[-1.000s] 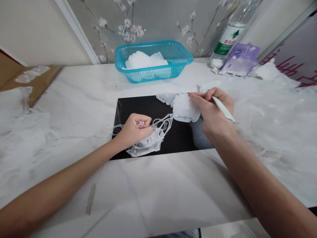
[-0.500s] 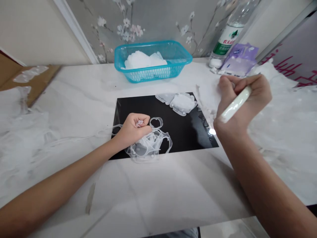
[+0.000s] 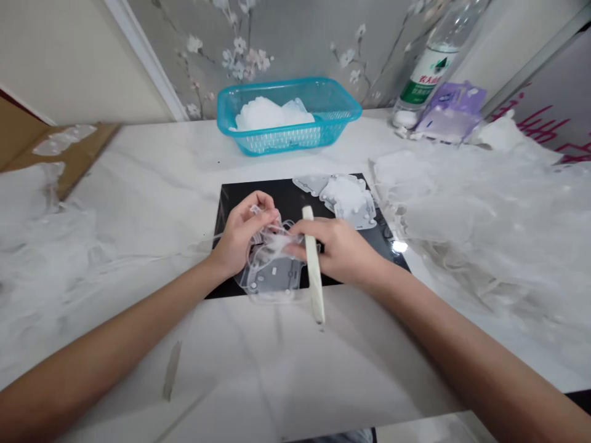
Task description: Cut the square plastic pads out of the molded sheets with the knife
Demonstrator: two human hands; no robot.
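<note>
Clutching a tangle of clear strips in the left hand, with fingers curled in and thumb pressed over; reaching into the same tangle from the other side with the right hand, with thumb and forefinger drawn near the loose loops, too blurred to tell what lies between the tips; gripping also in that right hand a pale green stick, slightly tilted, running past the near edge of the black board; working right above a translucent grey sheet, set at the front of the board, partly covered by the strips and dotted with small white bits; showing overlapping pale pieces at the board's far right corner, just beyond the right hand; resting all this on a marbled white tabletop; spreading into a film heap on the right and a blurred whitish heap on the left, near some brown cardboard; displaying behind the board a blue basket with white pieces inside, and farther right a labelled bottle beside a purple packet.
</note>
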